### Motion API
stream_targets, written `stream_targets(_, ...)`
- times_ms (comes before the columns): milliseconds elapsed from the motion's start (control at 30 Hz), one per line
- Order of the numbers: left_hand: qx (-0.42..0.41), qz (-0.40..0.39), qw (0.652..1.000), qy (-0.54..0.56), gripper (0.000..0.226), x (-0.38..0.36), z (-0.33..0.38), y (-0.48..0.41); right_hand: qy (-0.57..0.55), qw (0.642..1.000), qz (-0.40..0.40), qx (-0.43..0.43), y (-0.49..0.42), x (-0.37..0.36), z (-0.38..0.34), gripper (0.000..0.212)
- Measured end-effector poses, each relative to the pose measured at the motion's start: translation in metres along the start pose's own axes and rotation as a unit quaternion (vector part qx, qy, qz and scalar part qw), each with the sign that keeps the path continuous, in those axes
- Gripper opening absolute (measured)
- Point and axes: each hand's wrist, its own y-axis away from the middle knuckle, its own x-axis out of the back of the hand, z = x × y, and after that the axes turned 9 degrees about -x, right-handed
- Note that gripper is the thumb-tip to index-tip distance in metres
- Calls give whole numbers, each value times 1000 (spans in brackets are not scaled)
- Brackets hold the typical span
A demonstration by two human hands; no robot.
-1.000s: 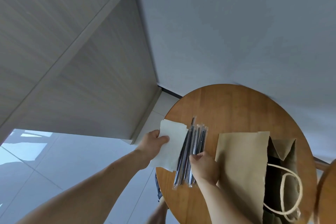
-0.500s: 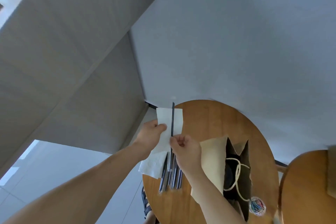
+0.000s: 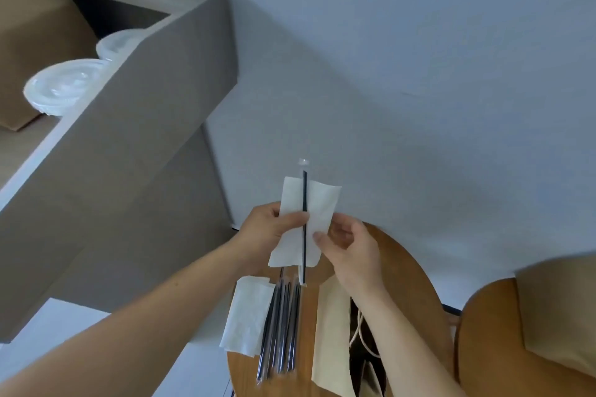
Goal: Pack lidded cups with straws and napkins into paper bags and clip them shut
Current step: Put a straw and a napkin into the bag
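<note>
- We are at the gathering step: our left hand [image 3: 274, 229] pinches a napkin [image 3: 309, 222] and a straw [image 3: 304, 229] together, raised above the bench [image 3: 416, 280].
- Our right hand [image 3: 350, 248] is half curled beside the napkin's edge; whether it grips anything, we cannot tell.
- Next, we judge, both go into the open bag [image 3: 332, 338] below, beside the spare straws [image 3: 280, 325].

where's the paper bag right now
In the head view, the paper bag stands open on the round table, lower right, beside the straws.
</note>
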Motion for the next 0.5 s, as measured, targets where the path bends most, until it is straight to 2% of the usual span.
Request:
stream_targets(100,-2,-82,996,20,30,-18,23,-1,-54,993,-104,16,-5,35,-18,27)
stream_targets(167,-6,-104,994,11,31,-32,32,0,-52,990,-129,34,-5,51,-23,28)
stream_targets(300,-14,-127,992,-6,24,-59,37,1,-26,992,-120,38,-5,72,-18,35)
stream_targets(500,-12,-120,992,-43,27,-89,32,3,-4,993,-105,47,-1,99,-11,11)
